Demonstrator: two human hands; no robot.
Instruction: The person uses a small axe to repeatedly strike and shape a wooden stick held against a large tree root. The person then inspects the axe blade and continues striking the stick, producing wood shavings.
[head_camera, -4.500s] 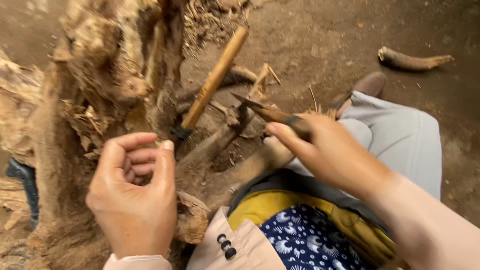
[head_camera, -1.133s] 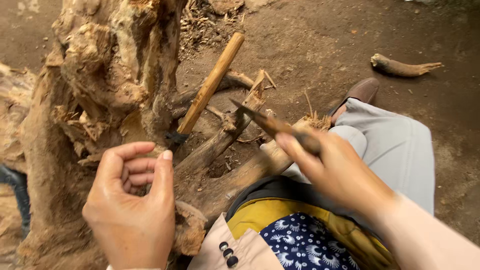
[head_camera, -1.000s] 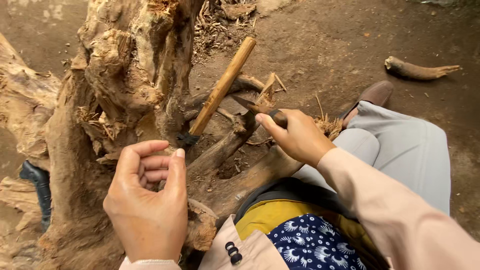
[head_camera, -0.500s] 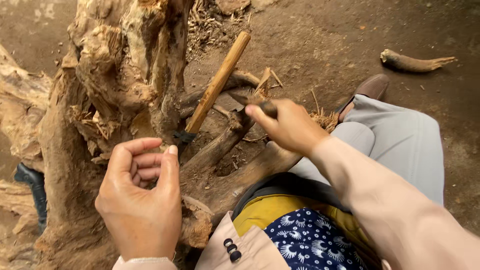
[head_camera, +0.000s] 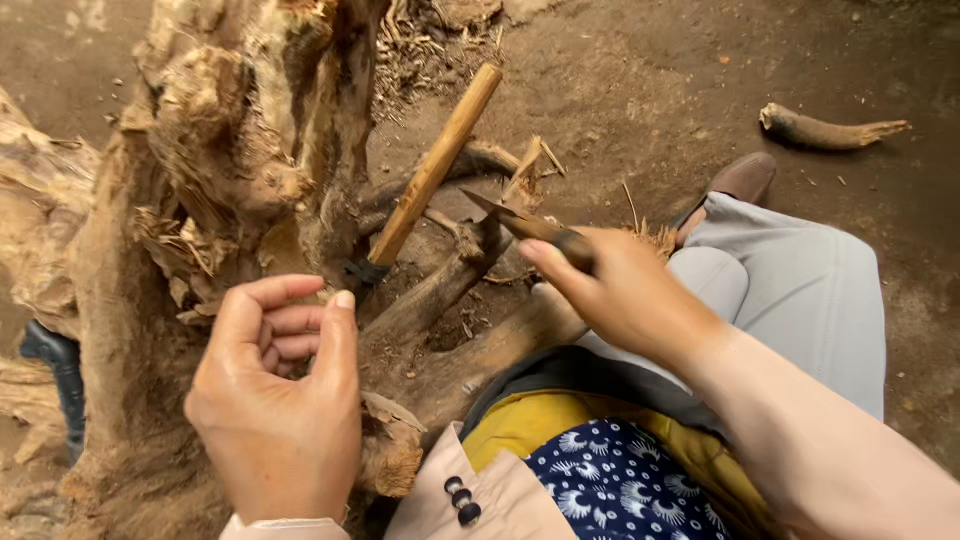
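A large weathered tree stump (head_camera: 200, 200), its wood fibrous and splitting, fills the left half of the view. Thick roots (head_camera: 450, 290) run from its base toward the seated person's lap. A tool with a pale wooden handle (head_camera: 430, 175) stands lodged head-down at the stump's base, handle slanting up to the right. On the bare earth beyond, a detached root piece (head_camera: 825, 128) lies well apart, and a brown shoe (head_camera: 740, 178) shows at the end of the grey trouser leg.

The right hand (head_camera: 620, 295) is closed around a small knife (head_camera: 520, 225), blade pointing left toward a splintered root end, just above it. The left hand (head_camera: 280, 400) is half curled, fingers bent inward and thumb raised, gripping nothing visible; it hovers just beside the stump's lower bark.

Judgement: the work in hand appears to be paring or prying wood from the root. The blade is near the wood; contact cannot be confirmed. A controlled cut would call for a steady grip and the free hand kept clear of the edge.
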